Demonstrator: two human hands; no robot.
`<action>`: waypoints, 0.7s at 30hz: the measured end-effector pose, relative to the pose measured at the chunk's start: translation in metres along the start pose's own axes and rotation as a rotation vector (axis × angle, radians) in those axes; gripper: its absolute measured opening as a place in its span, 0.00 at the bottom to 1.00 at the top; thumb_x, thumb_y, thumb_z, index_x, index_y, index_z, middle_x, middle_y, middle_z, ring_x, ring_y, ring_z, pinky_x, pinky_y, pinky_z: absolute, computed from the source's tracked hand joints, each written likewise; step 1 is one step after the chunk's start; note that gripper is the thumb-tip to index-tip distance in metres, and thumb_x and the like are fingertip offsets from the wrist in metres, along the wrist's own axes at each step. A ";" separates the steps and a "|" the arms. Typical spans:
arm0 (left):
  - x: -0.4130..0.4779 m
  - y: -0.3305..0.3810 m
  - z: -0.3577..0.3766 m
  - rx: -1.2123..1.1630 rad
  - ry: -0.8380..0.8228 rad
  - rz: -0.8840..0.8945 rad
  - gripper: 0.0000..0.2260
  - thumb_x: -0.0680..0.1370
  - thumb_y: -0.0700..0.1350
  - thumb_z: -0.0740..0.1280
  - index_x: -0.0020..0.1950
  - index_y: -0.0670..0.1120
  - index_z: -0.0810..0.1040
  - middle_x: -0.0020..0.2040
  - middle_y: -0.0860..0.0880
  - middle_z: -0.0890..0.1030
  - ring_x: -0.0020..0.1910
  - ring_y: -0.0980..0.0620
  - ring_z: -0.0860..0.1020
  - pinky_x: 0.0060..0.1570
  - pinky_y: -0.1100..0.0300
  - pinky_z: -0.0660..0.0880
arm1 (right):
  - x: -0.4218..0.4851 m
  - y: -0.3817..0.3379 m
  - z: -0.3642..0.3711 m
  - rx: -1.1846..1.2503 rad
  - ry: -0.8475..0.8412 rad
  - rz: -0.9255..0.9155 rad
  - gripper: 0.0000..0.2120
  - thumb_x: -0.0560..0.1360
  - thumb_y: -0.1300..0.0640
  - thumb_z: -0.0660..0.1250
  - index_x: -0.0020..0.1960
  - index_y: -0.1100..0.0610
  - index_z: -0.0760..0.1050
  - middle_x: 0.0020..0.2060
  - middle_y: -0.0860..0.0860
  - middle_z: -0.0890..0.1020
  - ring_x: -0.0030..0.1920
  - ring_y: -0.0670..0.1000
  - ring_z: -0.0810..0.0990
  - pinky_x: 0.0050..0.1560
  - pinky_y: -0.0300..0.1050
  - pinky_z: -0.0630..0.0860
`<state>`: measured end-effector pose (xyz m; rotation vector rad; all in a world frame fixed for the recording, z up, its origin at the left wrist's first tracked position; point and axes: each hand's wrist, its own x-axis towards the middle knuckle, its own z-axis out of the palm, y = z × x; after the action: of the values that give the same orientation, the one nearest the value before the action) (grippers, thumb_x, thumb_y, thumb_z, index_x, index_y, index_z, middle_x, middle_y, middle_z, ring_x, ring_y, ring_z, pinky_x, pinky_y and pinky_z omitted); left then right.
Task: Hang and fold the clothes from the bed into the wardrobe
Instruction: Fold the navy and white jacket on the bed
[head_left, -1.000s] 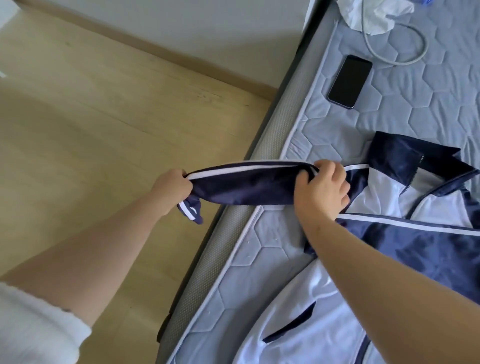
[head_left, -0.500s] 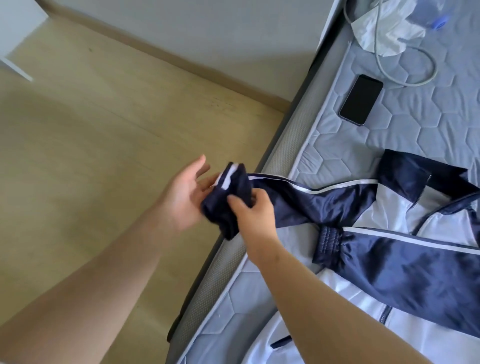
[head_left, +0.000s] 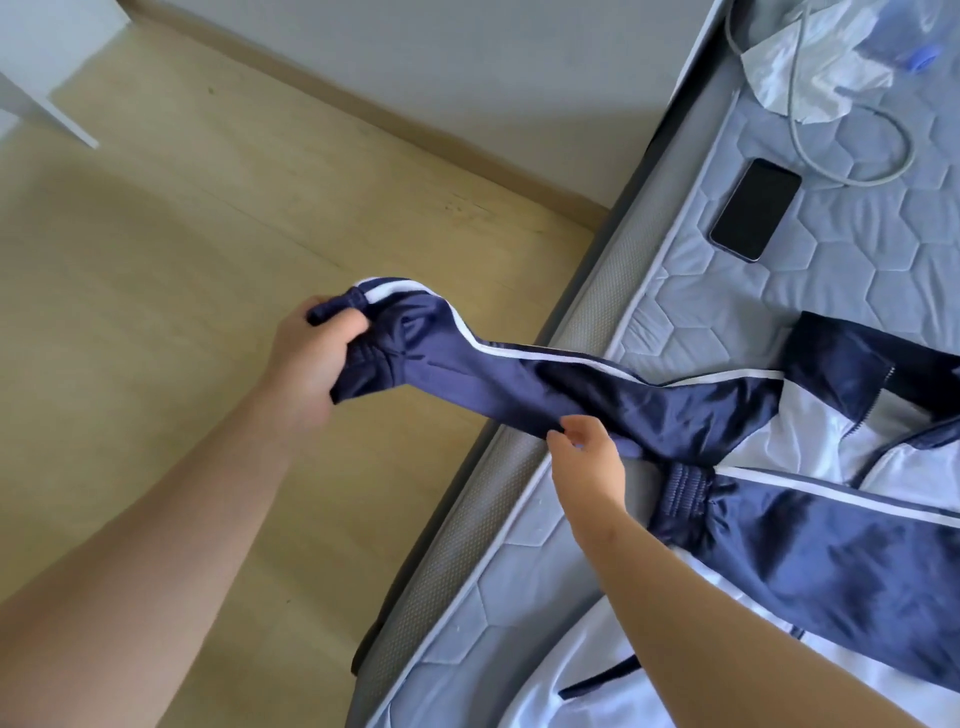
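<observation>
Jacket (head_left: 831, 551) lies on bed (head_left: 857, 291), right of frame; sleeve (head_left: 519, 384) stretches long-ways out left over floor (head_left: 156, 312), cuff (head_left: 358, 312) pointing upper left; L hand (head_left: 306, 364) clenched round cuff; R hand (head_left: 587, 457) pinches sleeve's low edge.

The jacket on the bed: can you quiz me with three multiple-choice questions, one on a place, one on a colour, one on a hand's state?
1. Where is the phone? A. floor B. mattress C. in a hand
2. What colour is the stripe on the sleeve? A. red B. white C. yellow
3. What is the left hand doing? A. gripping the sleeve's end B. hanging idle C. pressing the floor
Answers: B, it lies on the quilted top; B, a white line edges the navy fabric; A, it curls round the cuff end.
</observation>
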<state>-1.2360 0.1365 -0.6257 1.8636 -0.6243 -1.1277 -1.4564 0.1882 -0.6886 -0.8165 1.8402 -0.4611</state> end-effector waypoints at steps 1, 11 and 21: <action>0.005 0.007 -0.009 0.021 -0.005 0.008 0.09 0.75 0.34 0.60 0.38 0.46 0.73 0.34 0.48 0.73 0.31 0.54 0.72 0.26 0.70 0.68 | 0.000 -0.001 0.000 -0.066 0.015 -0.022 0.18 0.76 0.56 0.61 0.65 0.51 0.70 0.62 0.50 0.73 0.62 0.55 0.71 0.63 0.51 0.69; 0.022 0.043 -0.053 0.180 -0.056 0.018 0.10 0.74 0.35 0.65 0.39 0.49 0.78 0.34 0.50 0.78 0.33 0.56 0.76 0.33 0.66 0.72 | -0.007 -0.030 0.006 -0.474 -0.180 -0.008 0.25 0.76 0.52 0.56 0.73 0.42 0.59 0.70 0.44 0.66 0.67 0.55 0.61 0.68 0.50 0.60; -0.035 0.041 0.024 0.183 -0.194 -0.023 0.04 0.73 0.36 0.68 0.41 0.45 0.78 0.38 0.49 0.79 0.37 0.52 0.77 0.37 0.63 0.72 | -0.014 -0.005 -0.040 -0.198 -0.006 0.144 0.23 0.76 0.56 0.58 0.70 0.50 0.64 0.65 0.53 0.70 0.59 0.58 0.73 0.57 0.50 0.72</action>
<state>-1.2734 0.1318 -0.5802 1.9322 -0.8419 -1.3151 -1.4882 0.1926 -0.6596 -0.8087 1.9445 -0.1866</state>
